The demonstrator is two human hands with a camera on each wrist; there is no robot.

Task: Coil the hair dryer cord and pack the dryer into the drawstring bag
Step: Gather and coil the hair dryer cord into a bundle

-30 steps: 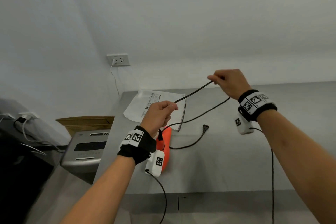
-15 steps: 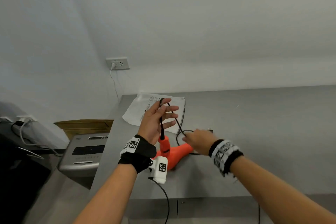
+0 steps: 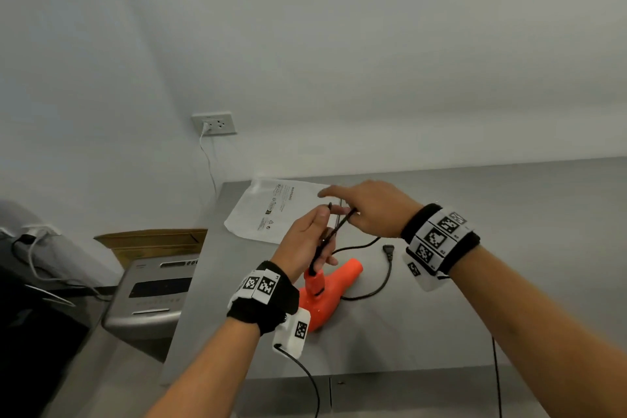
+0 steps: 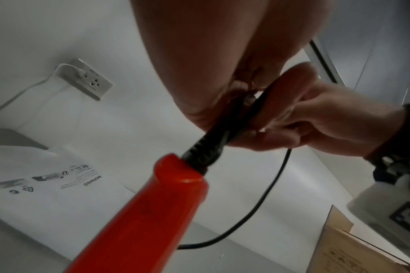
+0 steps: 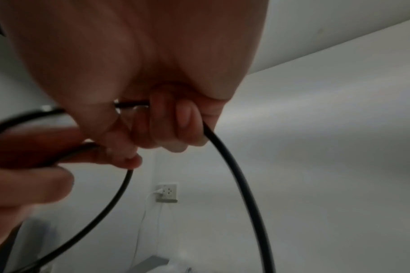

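- Left hand (image 3: 307, 241), centre of the head view: fingers curled round gathered loops of the black cord (image 3: 364, 244), just above the handle of the orange hair dryer (image 3: 327, 295).
- Right hand (image 3: 369, 209): half a second ago it was low at the dryer; now it is raised against the left hand, its lower fingers pinching the cord and laying another loop there.
- Loose cord and plug (image 3: 388, 250) lie on the grey table (image 3: 509, 282), centre right; coiling is judged unfinished.
- White bag (image 3: 271, 210), upper centre, lies flat, unpacked.
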